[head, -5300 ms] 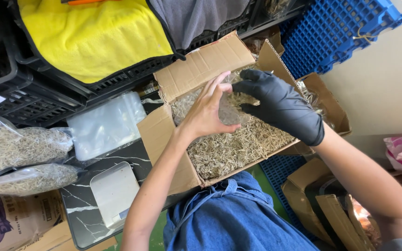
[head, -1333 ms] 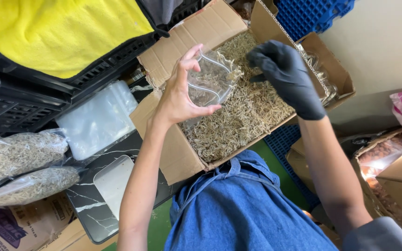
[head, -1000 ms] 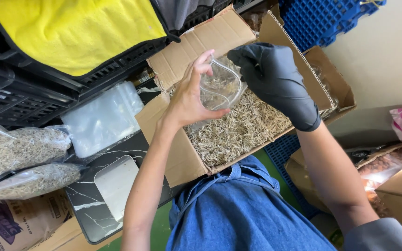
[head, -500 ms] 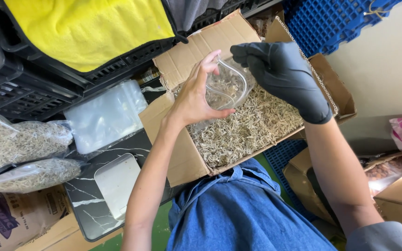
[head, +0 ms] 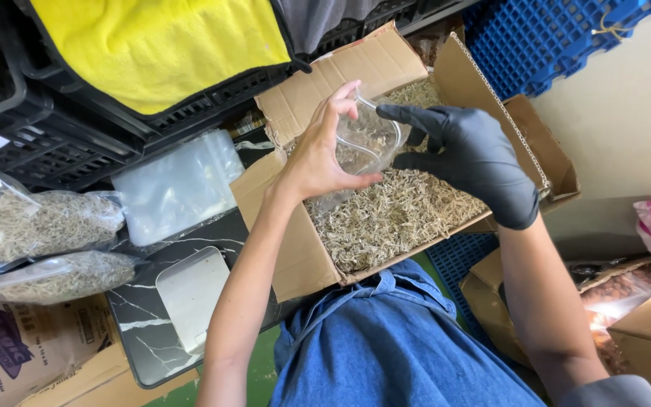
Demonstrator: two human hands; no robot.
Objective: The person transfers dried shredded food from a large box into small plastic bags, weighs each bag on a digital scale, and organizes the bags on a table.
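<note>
My bare left hand holds a clear plastic bag open above an open cardboard box filled with pale dried shreds. The bag has some of the shreds inside. My right hand, in a black glove, grips the bag's other side with its fingers at the mouth. Both hands are over the far half of the box.
Two filled clear bags lie at the left beside a stack of empty bags. A small white scale sits on a dark marbled tray. Black crates with a yellow cloth stand behind; blue crates and more boxes are at the right.
The hands have lifted the bag out of the shreds and brought it together between them; it now holds some shreds and stays above the box.
</note>
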